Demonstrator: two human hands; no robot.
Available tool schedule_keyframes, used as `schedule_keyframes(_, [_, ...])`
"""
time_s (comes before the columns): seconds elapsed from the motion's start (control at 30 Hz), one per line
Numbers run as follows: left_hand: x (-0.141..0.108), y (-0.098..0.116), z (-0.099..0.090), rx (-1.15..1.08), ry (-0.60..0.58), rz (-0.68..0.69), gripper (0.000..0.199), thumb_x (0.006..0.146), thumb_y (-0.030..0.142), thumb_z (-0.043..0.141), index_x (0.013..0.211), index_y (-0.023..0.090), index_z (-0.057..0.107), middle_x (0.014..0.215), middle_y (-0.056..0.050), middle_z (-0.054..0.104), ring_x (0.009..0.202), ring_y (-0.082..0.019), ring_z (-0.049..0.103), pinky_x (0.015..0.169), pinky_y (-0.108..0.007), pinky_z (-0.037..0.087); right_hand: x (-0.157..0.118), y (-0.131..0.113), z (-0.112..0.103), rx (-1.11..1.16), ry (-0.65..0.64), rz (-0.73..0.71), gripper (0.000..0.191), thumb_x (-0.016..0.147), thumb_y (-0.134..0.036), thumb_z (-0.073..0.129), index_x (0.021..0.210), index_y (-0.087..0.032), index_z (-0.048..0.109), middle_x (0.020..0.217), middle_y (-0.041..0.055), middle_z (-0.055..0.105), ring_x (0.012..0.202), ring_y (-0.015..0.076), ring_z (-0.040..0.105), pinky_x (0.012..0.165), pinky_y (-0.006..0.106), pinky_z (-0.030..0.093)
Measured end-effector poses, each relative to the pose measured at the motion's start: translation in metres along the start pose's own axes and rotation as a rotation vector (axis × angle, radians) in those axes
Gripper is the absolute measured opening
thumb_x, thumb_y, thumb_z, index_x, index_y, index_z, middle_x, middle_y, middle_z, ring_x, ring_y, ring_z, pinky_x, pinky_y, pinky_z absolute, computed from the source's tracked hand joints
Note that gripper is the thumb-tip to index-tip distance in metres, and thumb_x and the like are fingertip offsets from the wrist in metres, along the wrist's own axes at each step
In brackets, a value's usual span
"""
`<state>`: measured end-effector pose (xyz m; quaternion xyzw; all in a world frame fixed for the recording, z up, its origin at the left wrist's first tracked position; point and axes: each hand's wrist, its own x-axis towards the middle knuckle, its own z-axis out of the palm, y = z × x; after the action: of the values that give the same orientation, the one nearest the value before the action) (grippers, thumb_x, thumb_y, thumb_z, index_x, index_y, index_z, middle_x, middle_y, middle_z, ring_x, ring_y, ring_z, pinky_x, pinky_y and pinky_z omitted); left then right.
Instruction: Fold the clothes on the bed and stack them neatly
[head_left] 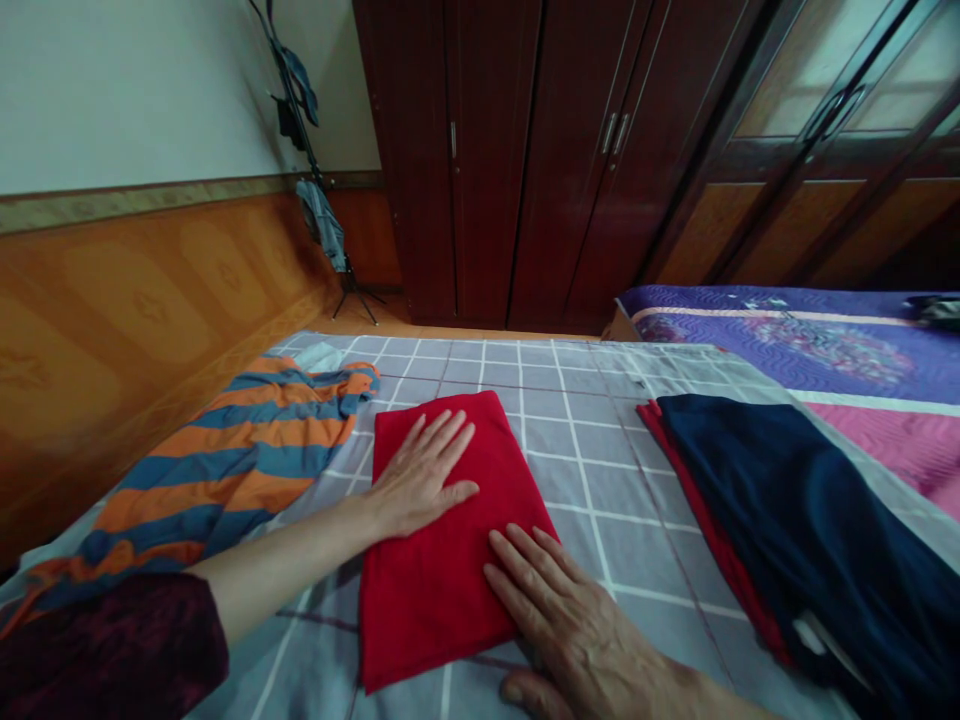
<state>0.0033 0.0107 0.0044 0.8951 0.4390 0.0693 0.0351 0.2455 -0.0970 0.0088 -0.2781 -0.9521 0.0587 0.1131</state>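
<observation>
A folded red cloth garment (450, 590) lies flat on the grey checked bed sheet (570, 460) in front of me. My left hand (424, 475) rests on its upper part, palm down with the fingers spread. Over its lower right edge lies my right hand (562, 610), fingers stretched out and touching the cloth, the thumb off the edge on the sheet side. Neither hand grips anything. What kind of garment it is cannot be made out.
To the left lies an orange and blue striped garment (225, 460), spread loosely. A dark blue folded garment (810, 530) sits over red cloth at the right. Beyond are a purple bedcover (750, 340), a dark red wardrobe (487, 200) and a coat stand (304, 130).
</observation>
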Motion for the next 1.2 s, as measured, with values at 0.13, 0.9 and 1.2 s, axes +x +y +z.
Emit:
schedule_keyframes(0.13, [0.007, 0.005, 0.002, -0.002, -0.128, 0.099, 0.073, 0.09, 0.064, 0.026, 0.148, 0.021, 0.017, 0.155, -0.008, 0.014, 0.143, -0.024, 0.008, 0.115, -0.046, 0.006, -0.001, 0.003, 0.003, 0.014, -0.053, 0.009, 0.074, 0.089, -0.055, 0.045, 0.143, -0.006, 0.032, 0.146, 0.0213, 0.028, 0.136, 0.0321, 0.024, 0.108, 0.049, 0.031])
schedule_keyframes(0.9, [0.047, -0.1, -0.015, -0.315, -0.138, -0.363, 0.046, 0.065, 0.059, 0.058, 0.081, 0.016, 0.064, 0.077, -0.006, 0.069, 0.075, -0.028, 0.064, 0.068, -0.032, 0.047, 0.006, 0.018, -0.007, 0.143, 0.169, 0.721, 0.058, 0.074, -0.043, 0.068, 0.117, -0.007, 0.056, 0.136, 0.0206, 0.041, 0.127, 0.0334, 0.032, 0.107, 0.047, 0.029])
schedule_keyframes(1.2, [0.037, -0.095, -0.032, -0.723, -0.159, -0.38, 0.04, 0.052, 0.048, 0.076, 0.08, 0.02, 0.069, 0.087, -0.006, 0.073, 0.088, -0.033, 0.067, 0.075, -0.035, 0.055, 0.011, 0.008, -0.013, 0.502, 0.321, 0.754, 0.015, 0.064, -0.014, 0.065, 0.067, -0.019, 0.051, 0.09, 0.003, 0.062, 0.088, 0.0176, 0.054, 0.08, 0.03, 0.042])
